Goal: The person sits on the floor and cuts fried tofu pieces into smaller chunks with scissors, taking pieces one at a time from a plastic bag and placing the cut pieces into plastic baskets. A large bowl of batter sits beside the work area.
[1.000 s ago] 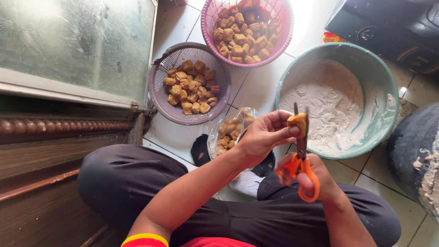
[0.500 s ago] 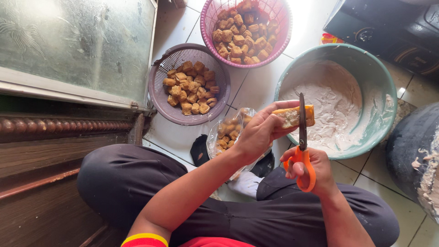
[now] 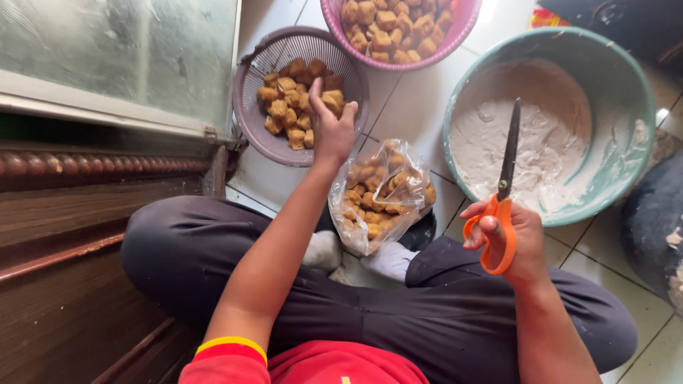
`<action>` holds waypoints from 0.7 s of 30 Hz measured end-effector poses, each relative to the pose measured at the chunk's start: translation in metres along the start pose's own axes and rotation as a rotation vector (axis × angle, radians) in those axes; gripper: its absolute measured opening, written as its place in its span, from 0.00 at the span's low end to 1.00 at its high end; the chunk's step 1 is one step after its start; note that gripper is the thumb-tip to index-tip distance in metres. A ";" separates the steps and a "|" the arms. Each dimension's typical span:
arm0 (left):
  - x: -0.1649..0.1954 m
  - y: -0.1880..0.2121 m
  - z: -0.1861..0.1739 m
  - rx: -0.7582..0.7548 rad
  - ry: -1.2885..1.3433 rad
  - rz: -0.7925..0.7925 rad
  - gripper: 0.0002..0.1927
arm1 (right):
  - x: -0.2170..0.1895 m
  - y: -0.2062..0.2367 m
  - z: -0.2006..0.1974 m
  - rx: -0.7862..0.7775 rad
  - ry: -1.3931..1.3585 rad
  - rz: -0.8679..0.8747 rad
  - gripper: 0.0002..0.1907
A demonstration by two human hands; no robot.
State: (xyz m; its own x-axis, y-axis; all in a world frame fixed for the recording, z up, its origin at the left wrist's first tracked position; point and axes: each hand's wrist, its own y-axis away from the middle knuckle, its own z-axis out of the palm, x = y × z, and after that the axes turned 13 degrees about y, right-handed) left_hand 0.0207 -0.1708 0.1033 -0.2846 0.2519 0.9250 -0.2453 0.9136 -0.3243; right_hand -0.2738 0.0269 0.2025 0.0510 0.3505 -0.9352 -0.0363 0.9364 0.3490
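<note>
Gripping orange-handled scissors (image 3: 501, 206) in closed right hand (image 3: 516, 242), left hand (image 3: 331, 128) pinching spongy tofu puff (image 3: 332, 102)

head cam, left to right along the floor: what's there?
Glass door panel → purple colander of fried tofu with the left hand in it → clear bag of tofu → orange-handled scissors in the right hand → green basin of white batter.

Bag (image 3: 380, 195) between colander (image 3: 260, 107) (left), basin (image 3: 626, 78)
</note>
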 end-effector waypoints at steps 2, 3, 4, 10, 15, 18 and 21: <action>-0.032 0.010 -0.007 -0.505 0.000 -0.320 0.19 | -0.002 0.000 0.001 -0.020 -0.018 -0.028 0.21; -0.044 0.017 -0.010 -0.765 0.005 -0.466 0.18 | -0.003 0.000 0.003 -0.029 -0.021 -0.028 0.21; -0.054 0.028 -0.009 -1.053 -0.103 -0.568 0.18 | -0.004 0.001 0.004 -0.036 -0.020 -0.026 0.21; -0.062 0.162 0.002 -1.079 -0.753 -0.383 0.29 | -0.006 0.000 0.010 -0.035 0.045 0.038 0.22; -0.061 0.191 0.003 -0.940 -0.726 -0.226 0.16 | -0.005 0.001 0.009 -0.050 0.020 0.017 0.22; -0.060 0.187 0.003 -1.346 -0.856 -0.233 0.16 | -0.003 0.004 0.008 -0.050 0.024 0.025 0.22; -0.048 0.185 -0.001 -1.108 -0.474 -0.151 0.20 | -0.004 -0.002 0.009 -0.054 0.027 0.028 0.22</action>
State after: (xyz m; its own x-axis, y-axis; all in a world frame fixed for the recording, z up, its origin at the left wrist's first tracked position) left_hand -0.0098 -0.0131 -0.0004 -0.6891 0.1895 0.6994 0.5539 0.7601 0.3399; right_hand -0.2647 0.0238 0.2057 0.0221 0.3750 -0.9267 -0.0915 0.9238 0.3717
